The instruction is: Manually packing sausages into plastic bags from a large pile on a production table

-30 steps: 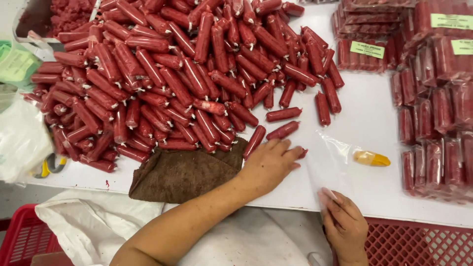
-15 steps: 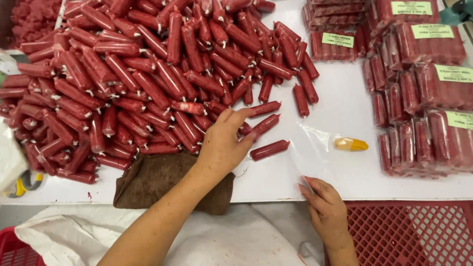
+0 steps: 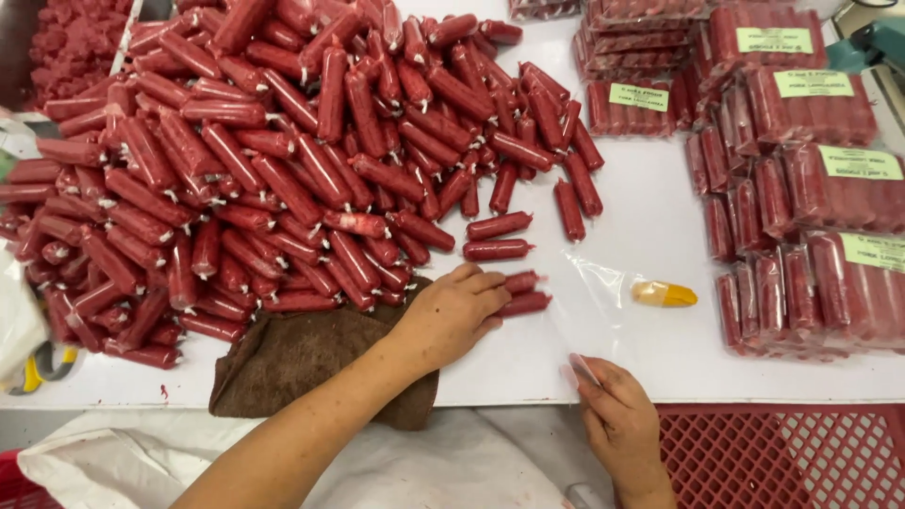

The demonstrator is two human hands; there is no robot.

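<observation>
your left hand (image 3: 454, 316) cups two red sausages (image 3: 524, 293) on the white worktop (image 3: 650, 226); your right hand (image 3: 615, 415) pinches the clear bag (image 3: 613, 302). they look firm but slick, so grip mid-length.

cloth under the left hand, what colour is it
Dark brown; the cloth lies under the left hand and forearm at the table's edge, seen in the head view.

Bright, even overhead light with soft shadows, glare on the white table (image 3: 650, 226) (sharp throughout, edges slightly bowed).
</observation>
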